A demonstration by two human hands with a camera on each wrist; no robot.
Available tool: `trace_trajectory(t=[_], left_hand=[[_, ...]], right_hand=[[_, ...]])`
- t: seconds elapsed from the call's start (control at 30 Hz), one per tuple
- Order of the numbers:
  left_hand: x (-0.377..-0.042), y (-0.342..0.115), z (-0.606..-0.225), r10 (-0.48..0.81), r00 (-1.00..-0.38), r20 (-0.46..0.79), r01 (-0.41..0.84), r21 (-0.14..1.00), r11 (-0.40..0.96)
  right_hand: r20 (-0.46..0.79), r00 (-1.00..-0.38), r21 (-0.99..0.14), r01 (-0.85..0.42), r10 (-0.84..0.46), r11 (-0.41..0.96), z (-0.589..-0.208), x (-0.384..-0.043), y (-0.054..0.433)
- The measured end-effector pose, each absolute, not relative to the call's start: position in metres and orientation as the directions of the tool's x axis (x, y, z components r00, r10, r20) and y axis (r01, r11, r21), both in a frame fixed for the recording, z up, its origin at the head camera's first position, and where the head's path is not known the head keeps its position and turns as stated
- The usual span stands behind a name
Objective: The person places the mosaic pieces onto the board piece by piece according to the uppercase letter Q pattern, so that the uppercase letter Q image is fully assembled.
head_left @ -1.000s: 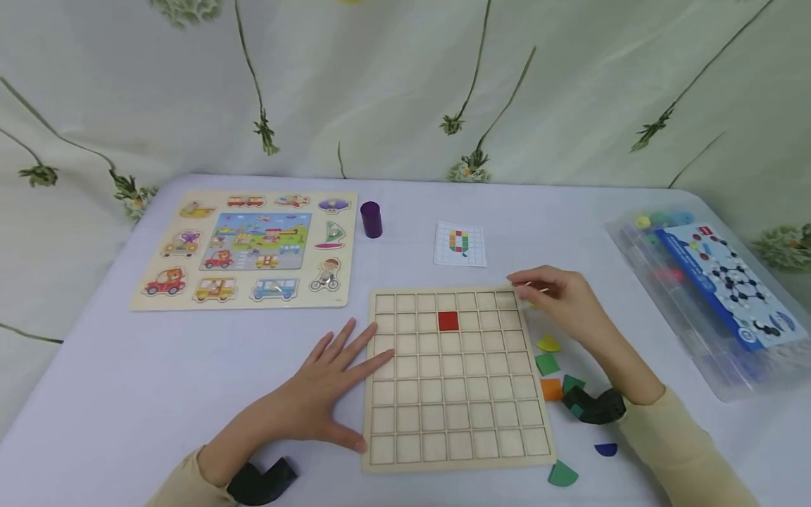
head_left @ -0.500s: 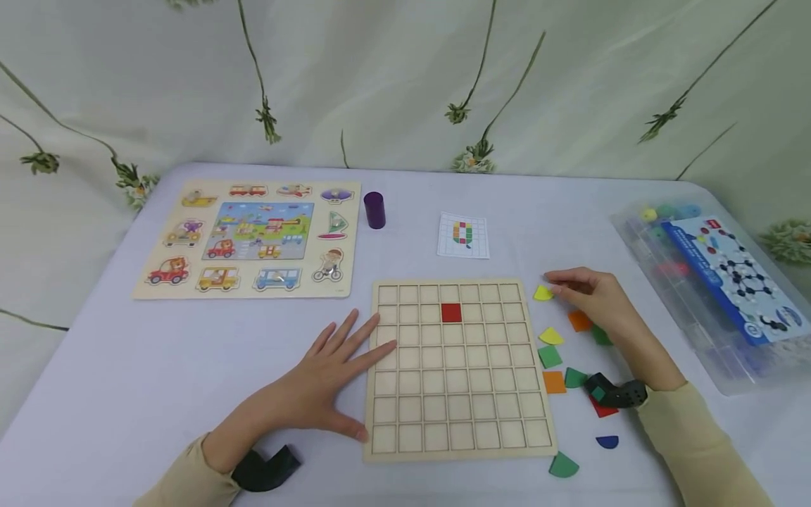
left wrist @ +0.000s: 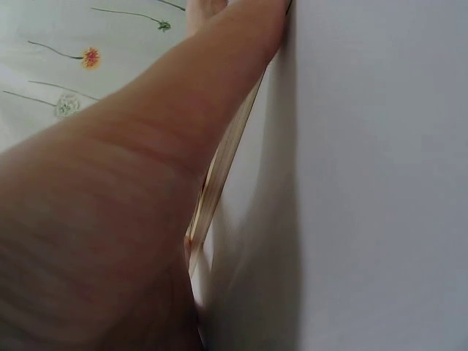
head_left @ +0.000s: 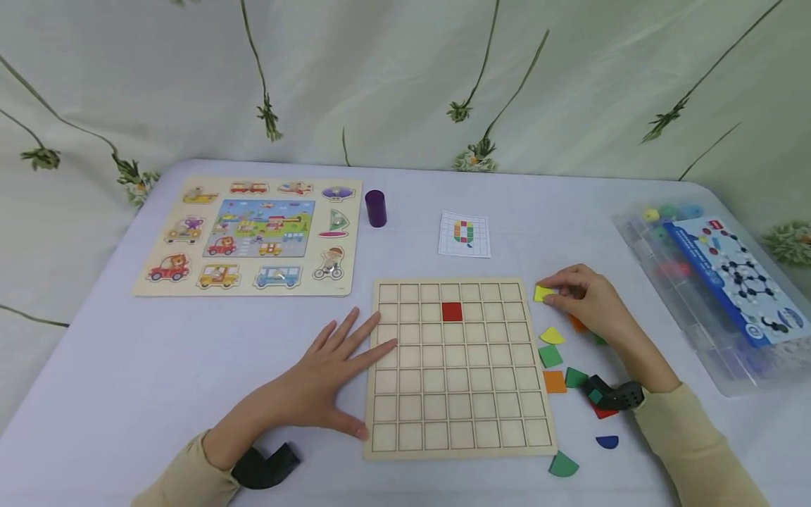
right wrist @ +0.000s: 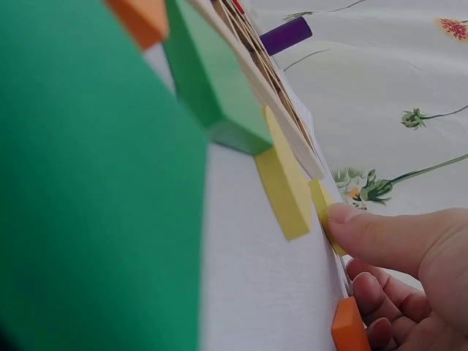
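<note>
One yellow piece (head_left: 541, 293) | between right fingers (head_left: 560, 279) and thumb (head_left: 564, 303)

Near the far edge of the table (head_left: 108, 394) sit a picture puzzle (head_left: 258, 229) and purple cylinder (head_left: 376, 209); by its right, a plastic case (head_left: 700, 317).

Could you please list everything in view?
Grid board: one, pale wood, centre
Red square: one, red, on board
Loose pieces: several, mixed colours, right of board
Pattern card: one, white, beyond board
Picture puzzle: one, multicoloured, back left
Cylinder: one, purple, beside puzzle
Box: one, clear, right
Table: one, white, beneath
Backdrop: one, pale floral, behind
Wrist devices: two, black, at wrists
Sleeves: two, beige, on arms
Left hand: one, on board's edge
Right hand: one, pinching yellow piece
</note>
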State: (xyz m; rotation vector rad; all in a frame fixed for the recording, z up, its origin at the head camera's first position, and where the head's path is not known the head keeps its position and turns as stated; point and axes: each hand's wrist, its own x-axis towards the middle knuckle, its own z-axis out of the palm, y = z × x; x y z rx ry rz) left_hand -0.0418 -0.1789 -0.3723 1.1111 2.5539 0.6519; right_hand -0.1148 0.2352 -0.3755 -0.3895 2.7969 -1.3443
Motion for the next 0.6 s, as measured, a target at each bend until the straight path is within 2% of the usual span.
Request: trace_trajectory(t=[0.37,0.6], left_hand=[[-0.0421,-0.1793,-0.3715,0.743,-0.665,-0.075,0.615,0.510,0.602],[-0.0423,-0.1793,-0.3729,0.741,-0.668,-0.070,0.617,0.506,0.603]], right_hand=[[0.144,-0.948,-0.768,-0.287,-0.283,0.572,-0.3786,-0.1132,0.2332],[0.120,-0.955,-0.796,-0.255,-0.270,0.549,-0.3792,-0.1126,0.2326]])
